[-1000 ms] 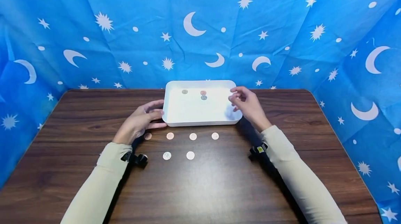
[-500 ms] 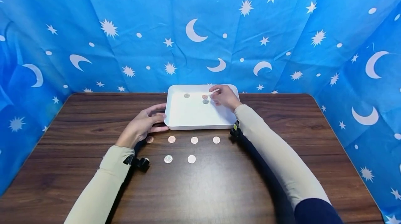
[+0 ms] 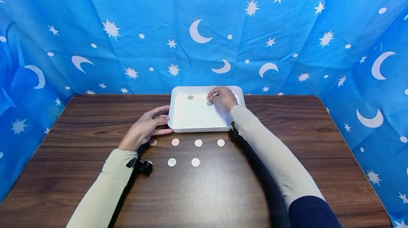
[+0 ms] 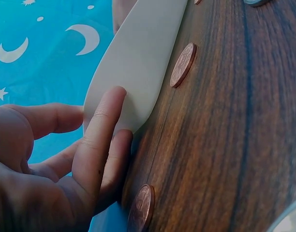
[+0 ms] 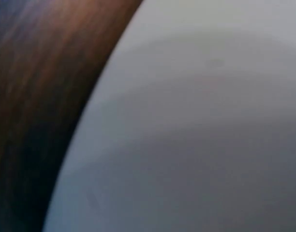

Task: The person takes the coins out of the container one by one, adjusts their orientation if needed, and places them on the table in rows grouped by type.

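Observation:
A white tray (image 3: 200,129) stands at the back of the table. My left hand (image 3: 143,129) rests its outstretched fingers against the tray's left wall; in the left wrist view, the same fingers (image 4: 107,113) touch the tray's outer side (image 4: 138,63). Over the tray, my right hand (image 3: 224,98) has its thumb and forefinger drawn together at a copper coin (image 3: 207,98), mostly hidden by the fingertips. Just below it lies a silver coin (image 3: 209,103), with another silver coin (image 3: 190,97) farther left. The right wrist view shows only blurred tray surface (image 5: 186,106).
Several coins lie in two rows on the wooden table (image 3: 223,192) before the tray, including a copper coin (image 3: 175,142) and a silver coin (image 3: 171,162). One is partly hidden behind the left wrist camera (image 3: 146,167). A blue curtain (image 3: 143,15) hangs behind.
My right hand has moved left from the tray's right edge to the copper coin, its fingertips coming down over it. The left hand has stayed at the tray's left side.

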### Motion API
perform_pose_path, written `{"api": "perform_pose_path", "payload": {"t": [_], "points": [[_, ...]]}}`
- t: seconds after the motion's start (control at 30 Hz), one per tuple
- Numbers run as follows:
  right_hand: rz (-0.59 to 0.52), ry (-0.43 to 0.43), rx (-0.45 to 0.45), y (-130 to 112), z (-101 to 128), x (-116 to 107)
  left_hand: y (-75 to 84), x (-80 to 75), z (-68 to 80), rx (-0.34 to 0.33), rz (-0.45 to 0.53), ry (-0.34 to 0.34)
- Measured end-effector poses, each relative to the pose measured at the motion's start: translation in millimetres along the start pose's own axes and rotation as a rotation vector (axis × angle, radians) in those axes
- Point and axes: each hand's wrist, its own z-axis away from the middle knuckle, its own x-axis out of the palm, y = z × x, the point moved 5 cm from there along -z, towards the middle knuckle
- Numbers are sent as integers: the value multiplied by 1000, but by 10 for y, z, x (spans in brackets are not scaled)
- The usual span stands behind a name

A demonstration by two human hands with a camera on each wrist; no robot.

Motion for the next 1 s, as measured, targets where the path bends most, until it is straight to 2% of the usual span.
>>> {"api": "perform_pose_path", "payload": {"t": [0.27,0.53,0.73,0.9,1.0], "points": [[37,-23,18,40,24,-73,-6,24,-6,-23,-12,0],[42,-116,67,120,135,-160,-2,-4,-2,-30,-22,7],[-11,-132,31,134,300,-178,6,-22,-3,-56,-41,9],[-151,-94,26,209,356,-152,-1,-19,4,-71,-37,7],[-149,-94,34,242,363,-133,-14,-4,-1,-73,-27,1]]}}
